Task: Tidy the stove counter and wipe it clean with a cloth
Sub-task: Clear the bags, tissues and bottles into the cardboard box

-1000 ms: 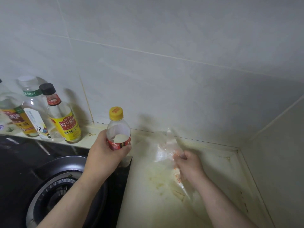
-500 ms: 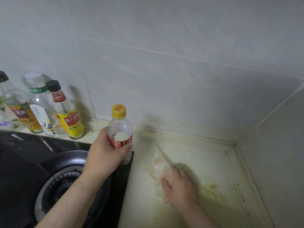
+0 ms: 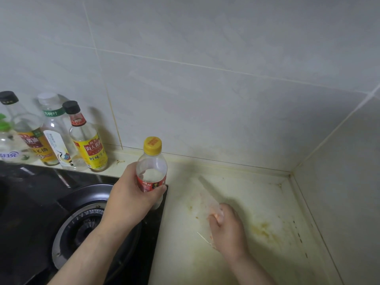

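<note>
Right of the black stove point(image 3: 26, 204), the cream counter point(image 3: 267, 192) shows yellow smears and meets grey wall tiles point(image 3: 205, 103) in a corner. There the right hand point(image 3: 228, 229) curls its fingers on a translucent sheet point(image 3: 205, 199) lying on the counter. At the stove's right edge, the left hand point(image 3: 131, 194) grips a yellow-capped bottle point(image 3: 151, 169). Sauce bottles point(image 3: 88, 140) stand behind the stove.

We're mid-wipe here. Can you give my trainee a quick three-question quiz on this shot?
1. True or false: the left hand grips the yellow-capped bottle with its cap off.
2. The right hand holds the translucent sheet against the: A burner, B counter, C wall.
3. Fill in: the yellow stain lies on the right hand's ___ side.
Key: 1 false; 2 B; 3 right.
</note>
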### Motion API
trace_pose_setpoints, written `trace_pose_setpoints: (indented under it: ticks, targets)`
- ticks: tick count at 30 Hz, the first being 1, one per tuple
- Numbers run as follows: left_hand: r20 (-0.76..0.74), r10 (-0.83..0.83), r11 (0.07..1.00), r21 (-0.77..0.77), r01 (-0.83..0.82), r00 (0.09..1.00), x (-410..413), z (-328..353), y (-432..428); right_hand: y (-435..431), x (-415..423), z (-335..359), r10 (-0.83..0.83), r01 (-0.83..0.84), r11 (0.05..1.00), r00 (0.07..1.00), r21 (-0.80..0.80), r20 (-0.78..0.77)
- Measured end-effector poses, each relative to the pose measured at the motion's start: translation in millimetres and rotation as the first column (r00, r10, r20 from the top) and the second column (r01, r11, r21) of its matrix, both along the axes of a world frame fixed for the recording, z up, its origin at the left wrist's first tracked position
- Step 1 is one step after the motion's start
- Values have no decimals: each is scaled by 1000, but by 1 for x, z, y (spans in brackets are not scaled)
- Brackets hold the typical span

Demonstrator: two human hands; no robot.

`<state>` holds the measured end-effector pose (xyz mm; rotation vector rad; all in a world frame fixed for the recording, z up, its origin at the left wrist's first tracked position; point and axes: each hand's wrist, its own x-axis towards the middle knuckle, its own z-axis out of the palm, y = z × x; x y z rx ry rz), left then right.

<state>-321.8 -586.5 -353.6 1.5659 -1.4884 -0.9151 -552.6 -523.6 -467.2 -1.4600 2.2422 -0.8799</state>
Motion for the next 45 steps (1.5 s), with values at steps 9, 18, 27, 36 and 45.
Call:
trace_pose_setpoints:
  ticks: [9,18,27,36,45]
  targets:
    - [24,-99,994,50,98,995,18,30,49,24,9,87,-91,113,993,923,-36,374]
    - [31,-113,991,73,110,993,50,63,122,76,44,154,-23,85,989,901,-124,434]
    - [42,77,996,46,-79,996,72,96,214,126,72,192,146,-67,980,883,-189,445]
    - [78,270,962,22,-272,960,87,115,328,193,87,220,314,-226,944,838,-240,446]
    - [82,458,888,-67,-454,885,120,138,451,269,146,244,530,-447,848,691,-285,491]
